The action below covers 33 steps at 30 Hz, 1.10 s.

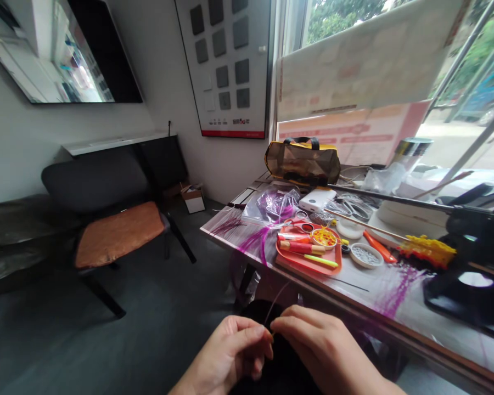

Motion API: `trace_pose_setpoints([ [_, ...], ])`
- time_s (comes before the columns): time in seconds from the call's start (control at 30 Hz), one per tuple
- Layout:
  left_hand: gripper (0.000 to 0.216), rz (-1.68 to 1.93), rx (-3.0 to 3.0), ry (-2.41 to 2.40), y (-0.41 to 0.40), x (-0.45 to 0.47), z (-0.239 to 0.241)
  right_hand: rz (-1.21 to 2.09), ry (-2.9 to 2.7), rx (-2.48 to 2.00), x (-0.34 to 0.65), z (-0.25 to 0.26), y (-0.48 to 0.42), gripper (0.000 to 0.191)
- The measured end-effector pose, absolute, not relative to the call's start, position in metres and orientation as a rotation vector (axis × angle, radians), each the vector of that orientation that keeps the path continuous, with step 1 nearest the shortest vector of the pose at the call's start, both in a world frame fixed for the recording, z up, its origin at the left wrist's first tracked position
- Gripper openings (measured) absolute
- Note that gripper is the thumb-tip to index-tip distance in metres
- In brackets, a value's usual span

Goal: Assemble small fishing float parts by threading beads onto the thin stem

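Observation:
Low in the picture my left hand (233, 356) and my right hand (325, 345) meet fingertip to fingertip, both pinched on a thin thread (276, 300) that rises from between them toward the table edge. A tiny orange bit shows at the pinch; I cannot make out what it is. Just beyond, on the table (395, 323), stands an orange tray (308, 262) with pens, scissors and a small bowl of yellow beads (324, 237). Purple threads (258, 240) lie spread over the table's left end.
A clear bag of purple material (274, 206), a white power bank (316, 199), a yellow-black bag (302, 159), a dish of silver beads (366, 255) and a yellow tassel (428, 249) crowd the table. A black stand (473, 274) sits right. A chair with an orange cushion (115, 233) stands left.

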<state>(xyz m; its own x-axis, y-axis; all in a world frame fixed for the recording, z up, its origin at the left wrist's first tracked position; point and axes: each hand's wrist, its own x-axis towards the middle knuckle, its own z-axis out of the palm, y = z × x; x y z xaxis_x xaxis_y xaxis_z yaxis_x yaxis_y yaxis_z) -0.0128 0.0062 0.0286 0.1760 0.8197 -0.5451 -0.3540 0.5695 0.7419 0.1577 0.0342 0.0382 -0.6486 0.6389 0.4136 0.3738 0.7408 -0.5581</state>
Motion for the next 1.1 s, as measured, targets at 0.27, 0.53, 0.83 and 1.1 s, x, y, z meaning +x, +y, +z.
trace_pose_setpoints([
  [0.27, 0.031, 0.867, 0.554, 1.115, 0.005, -0.013, 0.026, 0.471, -2.488, -0.676, 0.154, 0.042, 0.037, 0.021],
  [0.53, 0.036, 0.891, 0.58, 1.101, 0.003, -0.009, 0.029, 0.364, -2.365, -0.73, 0.147, 0.027, 0.036, 0.027],
  [0.83, 0.027, 1.001, 0.636, 1.128, 0.004, -0.008, 0.03, 0.86, -1.752, -1.036, 0.149, 0.012, 0.023, 0.006],
  [1.1, 0.013, 0.991, 0.746, 1.11, 0.003, -0.005, 0.032, 1.547, -1.249, -0.9, 0.134, -0.002, 0.023, 0.028],
])
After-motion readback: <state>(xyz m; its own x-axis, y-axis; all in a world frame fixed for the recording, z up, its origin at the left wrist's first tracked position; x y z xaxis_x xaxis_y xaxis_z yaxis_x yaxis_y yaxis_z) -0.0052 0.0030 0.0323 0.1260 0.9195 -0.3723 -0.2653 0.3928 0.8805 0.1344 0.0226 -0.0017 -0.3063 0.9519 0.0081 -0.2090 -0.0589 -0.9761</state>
